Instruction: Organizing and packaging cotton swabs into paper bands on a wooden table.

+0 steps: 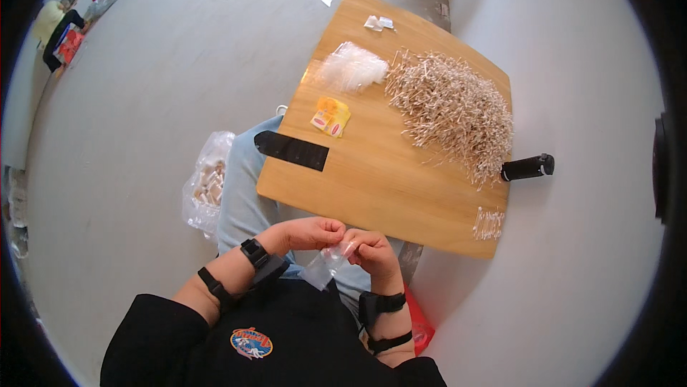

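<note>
Just off the near edge of the table, my left hand [313,234] and my right hand [373,252] meet in front of my body. Between them hangs a small clear plastic bag [322,269], pinched at its upper edge by the fingers of both hands. Whether anything is inside it, I cannot tell. A large loose heap of cotton swabs [451,100] covers the table's far right part. Left of the heap lies a stack of clear plastic bags [352,66], with yellow printed cards [330,116] nearer to me. A few cotton swabs [489,223] lie in a row at the near right corner.
The wooden table [372,194] stands against a white wall at the right. A flat black object [292,151] and a black cylinder [528,167] sit at its edges. On the floor at my left is a filled plastic bag [209,185]. Another person [61,32] is far left.
</note>
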A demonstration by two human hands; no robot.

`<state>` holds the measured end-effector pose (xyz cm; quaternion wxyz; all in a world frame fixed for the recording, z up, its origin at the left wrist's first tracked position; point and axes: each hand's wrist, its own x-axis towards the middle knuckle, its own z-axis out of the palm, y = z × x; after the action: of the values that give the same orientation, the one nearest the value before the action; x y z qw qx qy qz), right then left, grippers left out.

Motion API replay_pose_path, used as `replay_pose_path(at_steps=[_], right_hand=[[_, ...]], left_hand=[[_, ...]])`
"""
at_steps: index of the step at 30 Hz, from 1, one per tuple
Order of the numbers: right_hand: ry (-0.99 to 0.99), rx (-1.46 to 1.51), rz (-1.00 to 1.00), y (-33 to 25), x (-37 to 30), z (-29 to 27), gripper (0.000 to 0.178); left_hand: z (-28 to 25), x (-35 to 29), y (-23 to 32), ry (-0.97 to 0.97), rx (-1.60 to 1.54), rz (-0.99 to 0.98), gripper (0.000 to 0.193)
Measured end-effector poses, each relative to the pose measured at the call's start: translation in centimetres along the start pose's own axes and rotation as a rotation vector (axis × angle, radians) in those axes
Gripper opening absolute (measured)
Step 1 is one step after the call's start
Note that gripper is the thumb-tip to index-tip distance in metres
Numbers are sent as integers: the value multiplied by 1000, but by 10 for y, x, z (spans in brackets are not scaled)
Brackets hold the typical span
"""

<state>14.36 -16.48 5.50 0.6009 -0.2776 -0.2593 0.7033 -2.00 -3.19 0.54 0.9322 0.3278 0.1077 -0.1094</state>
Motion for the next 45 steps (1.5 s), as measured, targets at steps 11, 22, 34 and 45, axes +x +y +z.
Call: replay_pose_path(at_steps=[11,22,34,45], right_hand=[[-114,-563,198,-23,19,29,36],[-25,-995,115,-13,52,39,42],[813,-1794,-517,3,66,-105,28],[851,-1828,-535,1,66,-103,26]], left_hand=[[-16,-41,44,28,376,76,51],[4,-59,56,492,1203,149,45],[-135,-113,112,1268,1834,44,53],[-141,-71,124,1001,1913,-101,51]])
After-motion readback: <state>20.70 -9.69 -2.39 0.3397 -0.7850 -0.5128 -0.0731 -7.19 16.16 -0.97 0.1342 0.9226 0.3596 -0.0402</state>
